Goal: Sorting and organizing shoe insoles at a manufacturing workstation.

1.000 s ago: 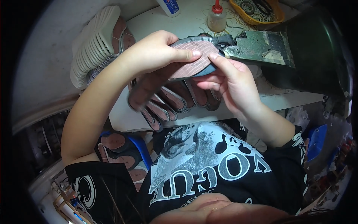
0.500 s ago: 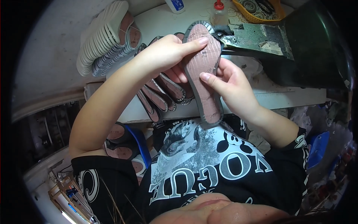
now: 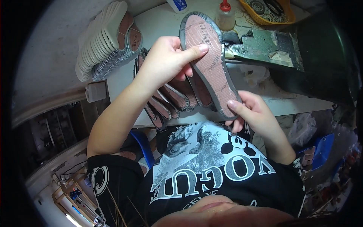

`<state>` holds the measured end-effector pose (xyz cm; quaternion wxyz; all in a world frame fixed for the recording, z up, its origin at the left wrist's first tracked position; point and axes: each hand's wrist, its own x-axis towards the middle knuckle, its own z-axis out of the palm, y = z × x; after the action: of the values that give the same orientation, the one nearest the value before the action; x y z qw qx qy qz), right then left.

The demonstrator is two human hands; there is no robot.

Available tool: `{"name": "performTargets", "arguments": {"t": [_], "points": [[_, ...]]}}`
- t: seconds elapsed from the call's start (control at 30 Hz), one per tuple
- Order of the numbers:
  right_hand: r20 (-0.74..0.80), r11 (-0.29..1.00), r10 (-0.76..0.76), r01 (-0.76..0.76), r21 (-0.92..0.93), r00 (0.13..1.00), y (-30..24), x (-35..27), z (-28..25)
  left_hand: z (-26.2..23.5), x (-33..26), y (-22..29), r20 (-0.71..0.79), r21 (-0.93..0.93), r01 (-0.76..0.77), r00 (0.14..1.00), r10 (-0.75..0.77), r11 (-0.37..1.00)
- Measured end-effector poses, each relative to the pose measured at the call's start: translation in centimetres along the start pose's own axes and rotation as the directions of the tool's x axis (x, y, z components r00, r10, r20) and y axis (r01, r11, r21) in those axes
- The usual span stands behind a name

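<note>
A shoe insole [image 3: 217,72] with a pinkish underside and a pleated grey edge is held up between my two hands, its wide end away from me and its narrow end near my shirt. My left hand [image 3: 168,60] grips its left side near the wide end, thumb flat on the pink face. At the narrow end, my right hand [image 3: 254,110] pinches the heel edge, thumb on top and fingers partly hidden underneath. Several similar grey-edged insoles [image 3: 176,96] lie overlapping on the white table, just below my left hand.
A worn green metal machine [image 3: 272,49] reaches in from the right, close by the insole. Behind stand a red-capped clear bottle [image 3: 225,19] and a yellow basket [image 3: 290,19] of loose stringy bits. A stack of white insoles [image 3: 94,45] leans at far left.
My right hand has moved from the insole's middle down to its heel end. The insole has tilted, its heel swinging right and its wide end rising slightly. My left hand remains on the wide part.
</note>
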<state>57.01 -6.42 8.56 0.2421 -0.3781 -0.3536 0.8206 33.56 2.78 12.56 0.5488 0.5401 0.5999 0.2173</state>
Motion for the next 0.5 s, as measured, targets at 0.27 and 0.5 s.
{"name": "performTargets", "arguments": {"t": [0.27,0.5], "points": [[-0.128,0.981,-0.195,0.194,-0.022,0.972,0.1,2.9,1.4,-1.3,2.6,-0.4,0.022,-0.194,-0.171,0.984,0.179,0.966],[0.018,0.948,-0.127,0.126,-0.292,0.992,0.9,5.9,6.7,-7.0,-5.4,-15.2,-0.779,-0.141,-0.344,0.617,0.11,0.929]]}}
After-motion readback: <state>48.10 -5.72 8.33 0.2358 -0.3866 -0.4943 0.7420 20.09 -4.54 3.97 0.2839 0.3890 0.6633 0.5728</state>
